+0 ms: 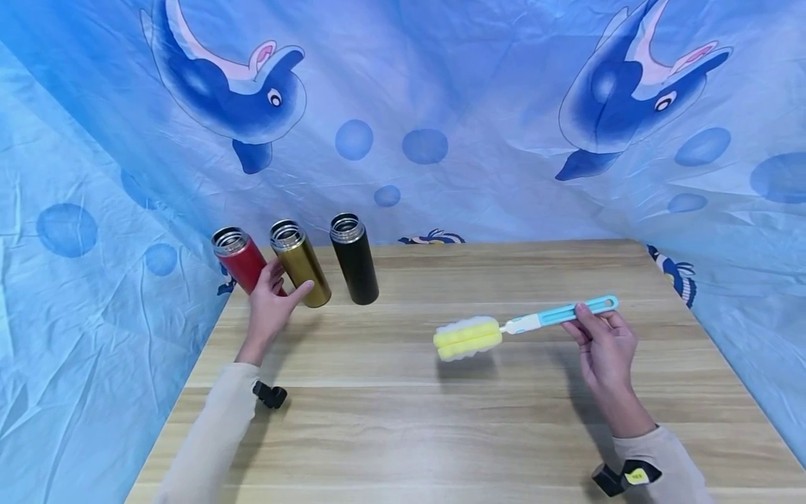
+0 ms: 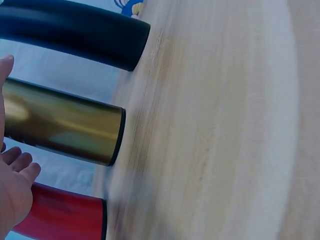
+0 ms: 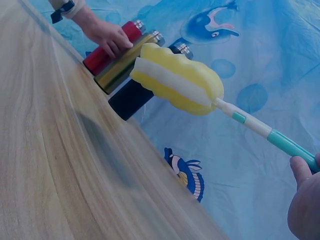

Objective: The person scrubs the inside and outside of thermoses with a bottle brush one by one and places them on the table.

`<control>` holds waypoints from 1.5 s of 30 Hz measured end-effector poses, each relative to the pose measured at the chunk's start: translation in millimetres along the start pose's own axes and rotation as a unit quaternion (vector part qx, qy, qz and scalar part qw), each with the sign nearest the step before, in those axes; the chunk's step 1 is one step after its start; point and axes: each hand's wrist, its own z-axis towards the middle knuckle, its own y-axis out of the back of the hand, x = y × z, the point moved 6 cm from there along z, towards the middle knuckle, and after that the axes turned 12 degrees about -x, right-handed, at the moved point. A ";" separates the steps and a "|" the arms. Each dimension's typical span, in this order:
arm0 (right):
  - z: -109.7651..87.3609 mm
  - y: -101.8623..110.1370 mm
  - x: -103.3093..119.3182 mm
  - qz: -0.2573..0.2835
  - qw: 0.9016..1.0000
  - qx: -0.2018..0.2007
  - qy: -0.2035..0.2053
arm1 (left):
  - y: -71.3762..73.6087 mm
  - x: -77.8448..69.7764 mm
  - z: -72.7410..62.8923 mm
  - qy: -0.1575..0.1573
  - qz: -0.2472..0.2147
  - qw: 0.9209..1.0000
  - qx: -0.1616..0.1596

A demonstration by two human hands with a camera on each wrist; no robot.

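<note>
Three lidless thermos flasks stand in a row at the back left of the table: a red one (image 1: 244, 264), a gold one (image 1: 305, 271) and a black one (image 1: 356, 269). At the gold flask, my left hand (image 1: 272, 308) has its thumb and fingers spread, the fingers reaching between the red and gold flasks. My right hand (image 1: 609, 353) pinches the blue-and-white handle of a bottle brush (image 1: 469, 338) near its end. Its yellow and white sponge head points left, raised over the table with a shadow below. In the right wrist view, the sponge head (image 3: 180, 82) partly hides the black flask.
The wood-grain table (image 1: 403, 434) spans the foreground. A blue cloth (image 1: 491, 196) printed with dolphins hangs behind it and along both sides, close to the flasks at the back edge.
</note>
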 end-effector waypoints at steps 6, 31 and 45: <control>0.1 2.6 -1.0 -0.013 1.000 -0.005 -0.006 | -10.9 7.8 11.0 0.004 0.009 1.000 0.001; 3.0 0.0 -0.4 -0.009 1.000 -0.004 -0.008 | -5.5 -5.2 -2.8 -0.040 0.006 0.998 -0.057; 7.3 -18.0 11.3 -0.004 1.000 0.017 0.012 | 7.9 -33.5 -31.2 -0.053 0.044 0.997 -0.027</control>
